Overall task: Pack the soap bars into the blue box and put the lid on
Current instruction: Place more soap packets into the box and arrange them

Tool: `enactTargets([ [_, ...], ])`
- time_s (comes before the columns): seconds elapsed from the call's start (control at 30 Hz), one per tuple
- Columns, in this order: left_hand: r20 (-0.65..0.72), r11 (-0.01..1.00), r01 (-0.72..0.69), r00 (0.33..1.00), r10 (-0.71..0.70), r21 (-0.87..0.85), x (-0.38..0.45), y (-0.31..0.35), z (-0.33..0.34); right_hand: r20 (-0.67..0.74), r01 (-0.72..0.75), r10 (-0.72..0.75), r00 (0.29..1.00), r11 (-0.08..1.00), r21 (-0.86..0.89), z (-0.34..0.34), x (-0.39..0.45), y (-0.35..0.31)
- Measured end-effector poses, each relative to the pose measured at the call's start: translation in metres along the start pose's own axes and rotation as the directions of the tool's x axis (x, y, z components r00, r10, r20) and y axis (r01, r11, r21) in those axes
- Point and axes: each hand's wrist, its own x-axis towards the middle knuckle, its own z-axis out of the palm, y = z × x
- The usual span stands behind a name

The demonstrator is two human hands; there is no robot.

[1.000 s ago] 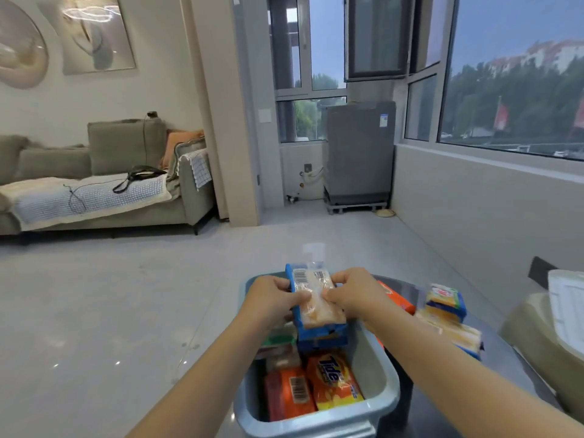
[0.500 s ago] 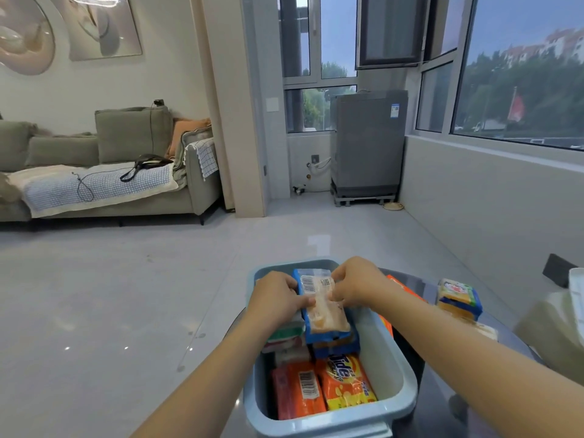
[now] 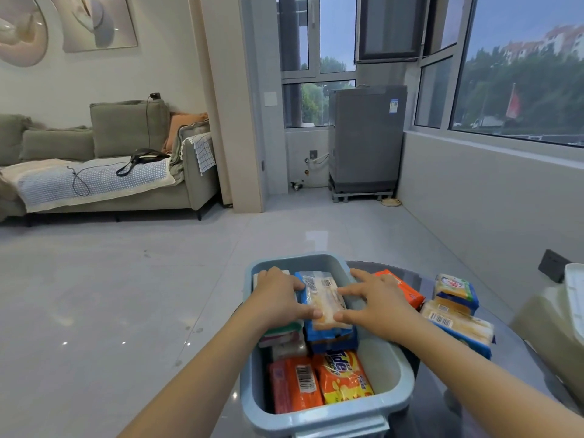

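Observation:
The blue box (image 3: 396,371) stands on a dark glass table (image 3: 448,406) right in front of me. A soap pack in blue wrap (image 3: 327,306) lies on top of a stack at the far end of the box. My left hand (image 3: 278,298) grips its left side and my right hand (image 3: 376,301) its right side, fingers spread over it. Nearer to me in the box lie an orange bar (image 3: 297,384) and a yellow-orange Tide bar (image 3: 344,377). A green and pink pack (image 3: 281,336) is partly hidden under my left hand.
On the table to the right of the box lie an orange bar (image 3: 409,290), a green and blue pack (image 3: 455,292) and a long blue pack (image 3: 458,325). A white flat object (image 3: 575,298) rests on a seat at the right edge. Open floor lies to the left.
Both hands have lowered the blue-wrapped pack from above the box down onto the stack inside. My fingers have spread out over it.

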Motion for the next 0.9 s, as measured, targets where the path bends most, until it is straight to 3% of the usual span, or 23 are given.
enactTargets([
  [0.2, -0.056, 0.994, -0.026, 0.998, 0.032, 0.104, 0.001, 0.007, 0.010, -0.026, -0.021, 0.026, 0.999, 0.980, 0.198, 0.009, 0.002, 0.002],
  [0.33, -0.076, 0.995, -0.092, 0.993, 0.090, -0.031, -0.002, -0.002, 0.012, 0.055, -0.009, -0.003, 0.998, 0.979, 0.202, 0.012, -0.001, 0.005],
  [0.4, -0.056, 0.990, -0.144, 0.988, 0.144, -0.006, -0.005, -0.006, 0.013, 0.077, -0.016, 0.003, 0.997, 0.988, 0.156, 0.011, -0.001, 0.005],
  [0.6, -0.088, 0.983, -0.113, 0.988, 0.127, 0.146, -0.002, 0.004, 0.017, -0.069, -0.044, 0.055, 0.996, 0.986, 0.161, 0.016, 0.004, 0.002],
  [0.8, -0.060, 0.987, -0.125, 0.989, 0.132, 0.101, -0.004, -0.001, 0.016, -0.048, -0.034, 0.049, 0.998, 0.963, 0.266, 0.015, 0.001, 0.004],
  [0.9, -0.109, 0.987, -0.130, 0.987, 0.120, -0.089, -0.011, 0.000, 0.013, -0.027, -0.021, 0.032, 0.999, 0.945, 0.327, 0.013, -0.002, 0.007],
])
